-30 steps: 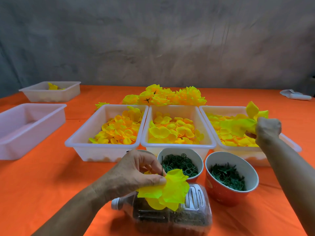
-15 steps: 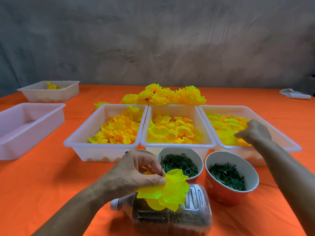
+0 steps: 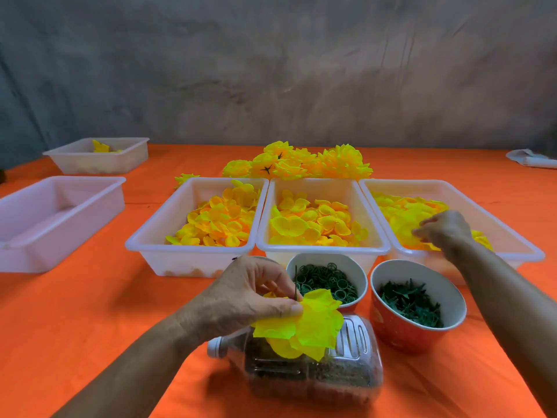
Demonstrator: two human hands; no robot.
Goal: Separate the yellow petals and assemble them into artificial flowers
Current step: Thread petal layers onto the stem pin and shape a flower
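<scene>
In the head view, the left hand (image 3: pixel 247 292) pinches a half-built flower (image 3: pixel 304 325) between thumb and fingers, just above a clear plastic jug (image 3: pixel 331 369) lying on its side on the orange tablecloth (image 3: pixel 90 312). The flower's thin dark stem (image 3: pixel 296 282) stands nearly upright, its long axis vertical, while the yellow petals fan out to the right and downward from the pinch. The right hand (image 3: pixel 443 230) reaches into the right tray (image 3: pixel 512 233), fingers bent down onto the loose yellow petals (image 3: pixel 401 212) there; whether it grips one cannot be told. Two more petal trays, the middle tray (image 3: pixel 319 248) and left tray (image 3: pixel 187 257), sit beside it. Near the jug stand a cup of green rings (image 3: pixel 327 282) and a red cup of green pieces (image 3: pixel 413 306). Finished flowers (image 3: pixel 301 162) pile behind the trays.
</scene>
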